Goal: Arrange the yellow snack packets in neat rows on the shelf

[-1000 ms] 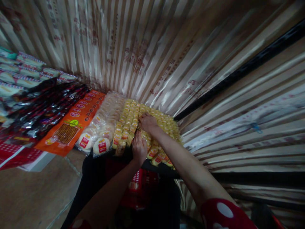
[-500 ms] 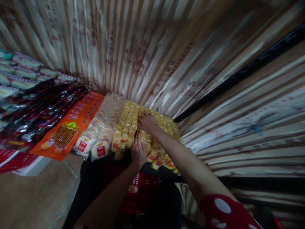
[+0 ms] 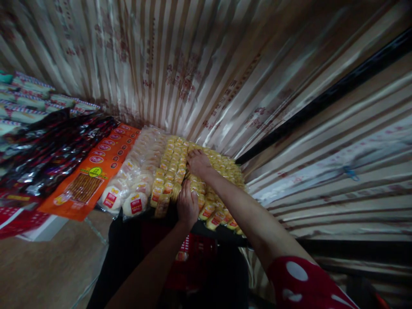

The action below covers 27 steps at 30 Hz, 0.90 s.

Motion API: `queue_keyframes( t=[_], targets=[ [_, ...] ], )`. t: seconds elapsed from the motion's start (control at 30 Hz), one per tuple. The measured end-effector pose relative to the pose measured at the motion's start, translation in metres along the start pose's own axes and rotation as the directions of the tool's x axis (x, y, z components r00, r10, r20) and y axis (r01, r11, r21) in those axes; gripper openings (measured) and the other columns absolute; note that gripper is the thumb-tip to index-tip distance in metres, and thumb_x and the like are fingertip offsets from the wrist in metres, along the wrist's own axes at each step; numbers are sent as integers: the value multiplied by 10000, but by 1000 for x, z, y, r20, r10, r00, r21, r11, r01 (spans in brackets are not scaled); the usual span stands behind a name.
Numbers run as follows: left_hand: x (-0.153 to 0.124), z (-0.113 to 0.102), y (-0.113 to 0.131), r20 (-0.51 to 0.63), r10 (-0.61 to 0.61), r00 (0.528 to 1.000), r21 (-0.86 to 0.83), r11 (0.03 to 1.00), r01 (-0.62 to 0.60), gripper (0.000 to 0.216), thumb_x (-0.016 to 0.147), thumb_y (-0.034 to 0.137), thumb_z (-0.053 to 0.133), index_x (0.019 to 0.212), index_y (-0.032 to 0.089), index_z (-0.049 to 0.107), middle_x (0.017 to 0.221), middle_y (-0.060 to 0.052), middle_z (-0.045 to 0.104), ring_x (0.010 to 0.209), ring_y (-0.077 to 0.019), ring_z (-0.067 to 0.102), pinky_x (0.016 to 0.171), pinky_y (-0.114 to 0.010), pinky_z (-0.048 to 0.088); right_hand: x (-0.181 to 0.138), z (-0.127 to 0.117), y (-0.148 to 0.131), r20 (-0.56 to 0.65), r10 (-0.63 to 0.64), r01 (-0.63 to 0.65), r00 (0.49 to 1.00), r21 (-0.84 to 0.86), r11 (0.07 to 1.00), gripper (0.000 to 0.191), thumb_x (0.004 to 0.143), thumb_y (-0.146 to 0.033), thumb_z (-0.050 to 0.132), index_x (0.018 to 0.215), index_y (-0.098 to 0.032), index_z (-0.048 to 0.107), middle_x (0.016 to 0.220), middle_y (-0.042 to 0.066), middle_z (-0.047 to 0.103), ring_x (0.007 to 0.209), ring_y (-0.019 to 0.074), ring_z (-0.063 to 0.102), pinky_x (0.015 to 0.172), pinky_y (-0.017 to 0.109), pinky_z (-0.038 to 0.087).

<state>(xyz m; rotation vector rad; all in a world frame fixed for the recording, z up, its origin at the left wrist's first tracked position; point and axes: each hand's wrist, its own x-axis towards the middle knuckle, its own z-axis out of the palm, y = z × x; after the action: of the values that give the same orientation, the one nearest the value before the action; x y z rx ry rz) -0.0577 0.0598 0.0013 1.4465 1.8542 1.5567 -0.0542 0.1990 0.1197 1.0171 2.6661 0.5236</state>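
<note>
Rows of small yellow wrapped cakes (image 3: 175, 161) stand packed on a dark shelf in front of me. My left hand (image 3: 188, 205) lies at the front end of a middle row, fingers stretched forward against the packs. Farther back, my right hand (image 3: 198, 164) rests on top of the rows, its fingers extended over the cakes along a narrow gap. Neither hand visibly grips a pack, though the fingertips are partly lost among the wrappers. To the right of my left hand, several yellow packs (image 3: 216, 218) lean forward at the shelf front.
Left of the cakes are round white packaged cakes (image 3: 134, 204), an orange bag of stick snacks (image 3: 82, 189) and dark shiny packets (image 3: 61, 143). A red basket (image 3: 196, 266) sits below, between my legs. Striped sheeting (image 3: 180, 64) with a black bar (image 3: 309, 111) hangs behind.
Both hands stay almost where they were on the cake rows. The view has shifted very slightly; nothing has plainly been picked up or let go.
</note>
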Motion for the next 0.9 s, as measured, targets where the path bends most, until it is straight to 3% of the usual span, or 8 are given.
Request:
queue_keyframes(
  t=[0.2, 0.3, 0.4, 0.73, 0.9],
  targets=[
    [1, -2, 2, 2, -34, 999, 4, 999, 34, 457, 921, 237, 282, 1331, 73, 403, 1350, -177, 477, 1266, -239, 432, 1048, -421, 365, 5, 0, 1, -8, 11, -11, 1000, -4, 1000, 267, 852, -240, 462, 978, -104, 654, 1035, 148, 652, 1094, 275, 450, 964, 386, 300],
    [2, -2, 3, 22, -45, 999, -15, 999, 45, 462, 922, 238, 269, 1331, 70, 403, 1350, -171, 478, 1266, -234, 431, 1057, -410, 356, 9, 7, 4, -75, -23, 23, 997, 4, 1000, 311, 853, -247, 462, 1077, -101, 620, 1219, 134, 576, 1215, 274, 372, 1024, 389, 248],
    [2, -3, 3, 29, -64, 998, -20, 998, 65, 465, 923, 237, 264, 1336, 73, 399, 1356, -168, 472, 1272, -227, 425, 1062, -406, 350, 10, 14, 7, -66, 14, -13, 998, 20, 1000, 357, 844, -274, 479, 1136, -102, 594, 1348, 133, 476, 1286, 277, 307, 1069, 413, 184],
    [1, -2, 3, 36, -68, 997, -31, 997, 70, 457, 923, 228, 276, 1346, 92, 385, 1384, -155, 441, 1319, -210, 365, 1095, -400, 315, 17, 9, 10, -22, 53, -53, 998, -16, 998, 303, 844, -286, 458, 999, -123, 661, 1169, 144, 601, 1209, 284, 388, 1072, 449, 186],
    [1, -1, 3, 15, -42, 999, -23, 999, 43, 441, 925, 216, 286, 1345, 122, 386, 1376, -147, 450, 1327, -217, 353, 1088, -422, 332, 28, 17, 14, -41, 66, -65, 997, 27, 998, 334, 856, -255, 422, 1097, -148, 627, 1326, 108, 505, 1321, 290, 266, 1098, 472, 102]
  ],
)
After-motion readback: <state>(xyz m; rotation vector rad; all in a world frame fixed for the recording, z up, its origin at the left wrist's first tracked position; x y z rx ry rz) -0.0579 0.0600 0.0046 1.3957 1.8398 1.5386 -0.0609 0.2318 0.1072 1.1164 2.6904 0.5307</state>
